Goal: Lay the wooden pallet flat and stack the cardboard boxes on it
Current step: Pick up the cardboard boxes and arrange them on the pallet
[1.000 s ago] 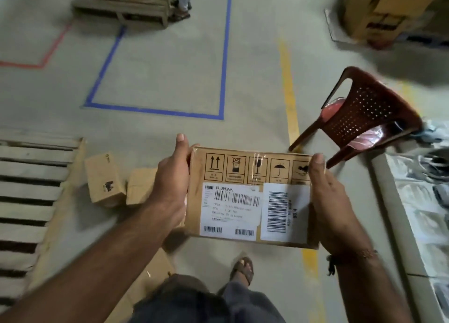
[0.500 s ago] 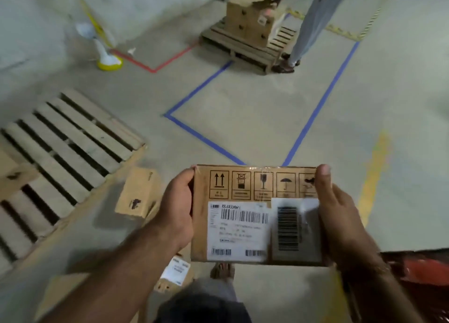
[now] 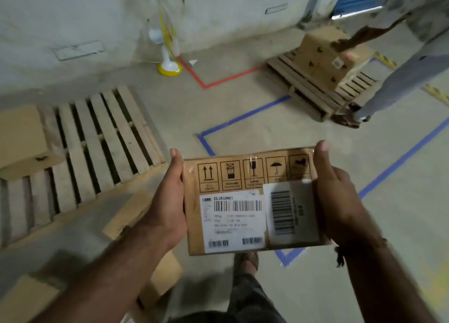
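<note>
I hold a flat cardboard box [image 3: 245,176] with white shipping labels and handling symbols in front of me, above the floor. My left hand [image 3: 167,201] grips its left side and my right hand [image 3: 337,196] grips its right side, thumbs on top. The wooden pallet [image 3: 102,138] lies flat on the floor to the left. One cardboard box [image 3: 21,140] sits on the pallet's far left part. Other cardboard boxes [image 3: 128,218] lie on the floor near my left arm, partly hidden by it.
A second pallet [image 3: 313,89] with stacked boxes stands at the back right, where another person [image 3: 410,62] bends over it. A white and yellow fan [image 3: 167,55] stands by the wall. Blue and red tape lines cross the concrete floor. My foot [image 3: 247,262] shows below the box.
My view has swung left: the red chair left the frame, and the pallet and the box on it came into view. Both hands keep the same hold on the box.
</note>
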A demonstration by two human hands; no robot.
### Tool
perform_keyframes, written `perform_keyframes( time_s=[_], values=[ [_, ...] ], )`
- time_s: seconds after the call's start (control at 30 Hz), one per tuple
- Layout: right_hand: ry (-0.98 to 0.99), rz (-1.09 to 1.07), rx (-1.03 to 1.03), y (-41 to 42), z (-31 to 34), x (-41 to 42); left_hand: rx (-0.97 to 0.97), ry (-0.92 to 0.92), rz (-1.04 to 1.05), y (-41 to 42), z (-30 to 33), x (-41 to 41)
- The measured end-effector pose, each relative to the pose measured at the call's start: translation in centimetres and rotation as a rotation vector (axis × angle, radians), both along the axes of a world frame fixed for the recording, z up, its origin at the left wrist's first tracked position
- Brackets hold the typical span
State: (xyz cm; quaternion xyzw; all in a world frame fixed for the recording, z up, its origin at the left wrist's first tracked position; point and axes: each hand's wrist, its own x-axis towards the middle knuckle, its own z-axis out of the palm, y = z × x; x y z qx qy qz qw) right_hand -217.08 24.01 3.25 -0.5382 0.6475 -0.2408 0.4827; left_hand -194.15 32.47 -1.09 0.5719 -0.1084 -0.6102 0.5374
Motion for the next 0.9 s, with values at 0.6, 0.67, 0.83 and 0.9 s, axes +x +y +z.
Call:
perform_keyframes(
  time_s=[0.6,0.67,0.83,0.9],
  values=[
    [-0.135,0.535,-0.005,-42.9,-1.3,25.1,-0.034,-0.02,0.564,-33.0,0.5,16.7],
    [-0.106,0.542,-0.01,-47.3,-1.7,29.7,0.002,-0.054,0.59,-36.9,-0.3,20.2],
    [-0.094,0.58,-0.06,-57.2,-1.5,40.6,-0.023,-0.06,0.682,-45.4,-0.3,29.0],
    [-0.111,0.597,-0.059,-60.7,-1.7,44.8,-0.063,-0.063,0.761,-48.6,-0.1,32.3]
  ],
)
